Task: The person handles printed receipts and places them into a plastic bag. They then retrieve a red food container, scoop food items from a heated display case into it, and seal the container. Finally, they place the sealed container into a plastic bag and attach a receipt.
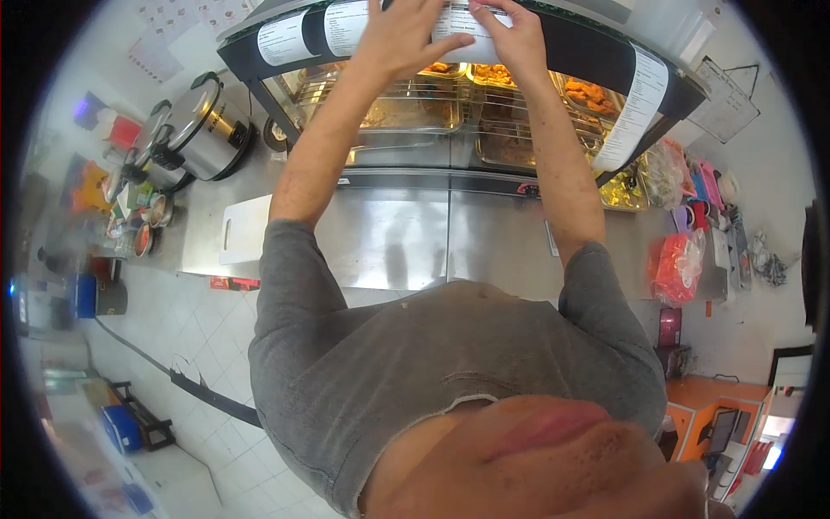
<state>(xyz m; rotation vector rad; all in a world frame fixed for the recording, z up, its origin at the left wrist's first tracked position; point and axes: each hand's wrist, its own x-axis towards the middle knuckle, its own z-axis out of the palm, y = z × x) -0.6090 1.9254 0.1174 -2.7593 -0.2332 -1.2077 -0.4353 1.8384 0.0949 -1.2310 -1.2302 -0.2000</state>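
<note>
Both my arms reach up to the dark top rail (575, 54) of a heated food display case. My left hand (399, 41) lies against a white printed paper slip (484, 50), fingers stretched out and thumb spread sideways across it. At the slip's right side, my right hand (517, 41) has its thumb on the paper and seems to grip its upper part; the fingertips run out at the picture's top edge. Other printed slips hang from the rail: a left slip (283, 40), another slip (344, 28) beside my left hand, and a long slip (634, 108) at the right.
Trays of fried food (588, 93) sit on wire racks inside the case. A steel counter (389, 238) runs before me, with a white cutting board (245, 229) on it. Large cookers (203, 130) stand at left. A red plastic bag (679, 268) and other bags crowd the right end.
</note>
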